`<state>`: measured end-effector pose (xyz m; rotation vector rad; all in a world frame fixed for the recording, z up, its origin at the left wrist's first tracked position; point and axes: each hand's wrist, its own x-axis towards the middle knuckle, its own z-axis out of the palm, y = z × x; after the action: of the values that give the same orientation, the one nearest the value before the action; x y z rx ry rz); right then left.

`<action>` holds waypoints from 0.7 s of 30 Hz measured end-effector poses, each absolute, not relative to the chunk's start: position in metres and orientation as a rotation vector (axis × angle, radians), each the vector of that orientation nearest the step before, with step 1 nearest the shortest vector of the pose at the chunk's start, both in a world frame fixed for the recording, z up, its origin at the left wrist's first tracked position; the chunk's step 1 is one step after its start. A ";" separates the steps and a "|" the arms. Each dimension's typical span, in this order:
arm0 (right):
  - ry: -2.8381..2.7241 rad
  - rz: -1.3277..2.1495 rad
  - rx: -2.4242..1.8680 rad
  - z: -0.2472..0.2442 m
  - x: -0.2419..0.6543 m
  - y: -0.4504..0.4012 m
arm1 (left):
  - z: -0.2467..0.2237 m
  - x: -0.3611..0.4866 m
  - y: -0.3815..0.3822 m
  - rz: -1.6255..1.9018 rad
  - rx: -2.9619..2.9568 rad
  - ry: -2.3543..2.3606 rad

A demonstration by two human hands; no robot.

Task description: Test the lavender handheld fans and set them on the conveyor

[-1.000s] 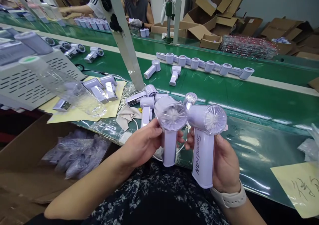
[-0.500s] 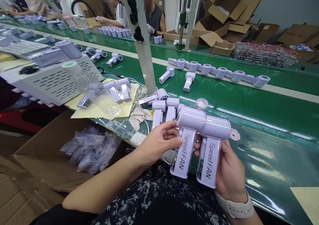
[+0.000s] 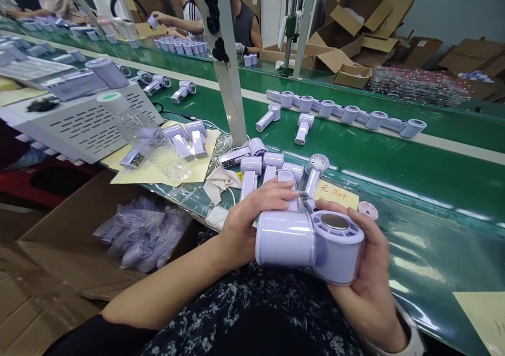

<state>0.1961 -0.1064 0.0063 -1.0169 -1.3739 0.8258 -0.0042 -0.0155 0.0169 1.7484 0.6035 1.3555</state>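
Note:
My left hand is closed around a lavender handheld fan, whose round head lies sideways towards me. Closed on a second lavender handheld fan is my right hand; this one's slotted end with a silver disc faces up. The two heads touch side by side in front of my body, and their handles are mostly hidden behind heads and fingers. Just beyond my hands, several more fans lie on the bench, near a yellow note with red writing.
A green conveyor carries a row of fans. To the left are a plastic bottle, a perforated metal box and a carton of bagged items. A white post rises ahead. Co-workers sit across the belt.
Both fans have tipped over: the printed handles that faced me now point away, and the heads have come nearer and lower. The yellow note has come into view behind them.

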 end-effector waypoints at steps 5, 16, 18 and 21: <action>-1.170 0.992 -1.022 0.004 0.185 -0.105 | 0.003 0.001 -0.018 1.401 1.793 0.495; -0.660 1.294 -0.917 -0.008 0.199 -0.083 | 0.004 0.003 -0.015 1.028 1.819 0.642; -0.665 1.397 -0.913 -0.004 0.204 -0.082 | 0.002 0.002 -0.016 0.966 1.758 0.708; -1.041 1.307 -0.903 0.004 0.214 -0.083 | -0.002 0.001 -0.014 0.984 1.766 0.638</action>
<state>0.2144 -0.0834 0.0045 -0.9030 -1.0412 1.3065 0.0008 -0.0137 -0.0019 1.7660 0.6384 0.9835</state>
